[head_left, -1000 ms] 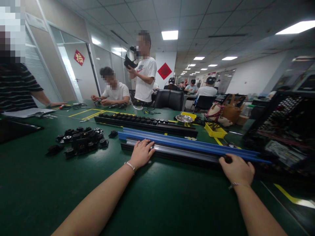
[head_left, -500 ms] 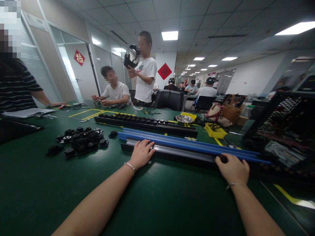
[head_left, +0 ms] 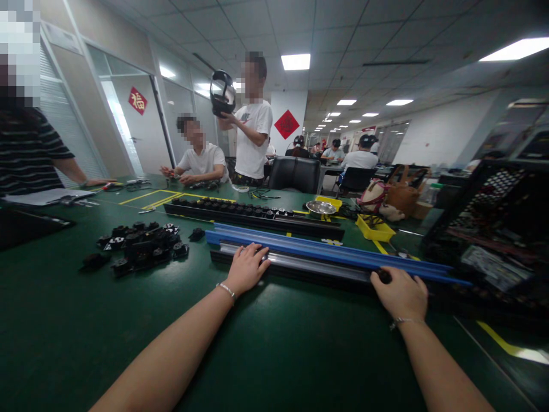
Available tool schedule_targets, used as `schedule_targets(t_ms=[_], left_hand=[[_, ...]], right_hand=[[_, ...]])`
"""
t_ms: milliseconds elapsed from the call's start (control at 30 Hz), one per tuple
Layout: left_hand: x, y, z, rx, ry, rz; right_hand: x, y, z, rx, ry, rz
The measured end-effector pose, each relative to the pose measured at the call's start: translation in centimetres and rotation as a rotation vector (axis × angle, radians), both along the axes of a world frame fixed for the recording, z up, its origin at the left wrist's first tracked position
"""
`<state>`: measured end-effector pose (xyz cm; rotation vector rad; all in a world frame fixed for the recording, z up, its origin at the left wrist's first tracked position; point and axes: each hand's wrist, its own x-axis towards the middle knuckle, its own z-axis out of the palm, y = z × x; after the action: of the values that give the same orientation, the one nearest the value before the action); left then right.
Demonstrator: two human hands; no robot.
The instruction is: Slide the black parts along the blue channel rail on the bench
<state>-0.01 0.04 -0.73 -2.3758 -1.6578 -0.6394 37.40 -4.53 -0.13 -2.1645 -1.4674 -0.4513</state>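
A long black rail (head_left: pixel 309 264) with a shiny grey channel lies across the green table in front of me. My left hand (head_left: pixel 247 269) rests on its left part, fingers spread over the channel. Toward the rail's right end, my right hand (head_left: pixel 403 292) is closed around a small dark part (head_left: pixel 384 276), with thumb and forefinger on it. Most of that part is hidden, so its kind cannot be made out. Directly behind the black rail runs a blue rail (head_left: pixel 300 240), apart from my fingers.
A pile of black parts (head_left: pixel 143 249) lies to the left. Farther back are another black rail holding several black parts (head_left: pixel 240 209), a metal bowl (head_left: pixel 321 207) and a yellow bin (head_left: pixel 375 229). A dark rack (head_left: pixel 493 229) stands at right. Other people are across the table.
My right hand has slid slightly left along the rail with the small dark part. My left hand has stayed put. Across the table, a standing person has raised a black headset-like object.
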Motion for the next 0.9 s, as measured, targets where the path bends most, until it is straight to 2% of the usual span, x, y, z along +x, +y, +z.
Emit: schedule_targets(t_ms=[333,900], left_hand=[[0.0,0.0,0.1,-0.002,-0.001,0.001],[0.0,0.1,-0.1,0.02,0.002,-0.003]], right_hand=[[-1.1,0.2,0.1,0.005,-0.018,0.069],[-1.2,0.3,-0.1,0.013,-0.035,0.078]])
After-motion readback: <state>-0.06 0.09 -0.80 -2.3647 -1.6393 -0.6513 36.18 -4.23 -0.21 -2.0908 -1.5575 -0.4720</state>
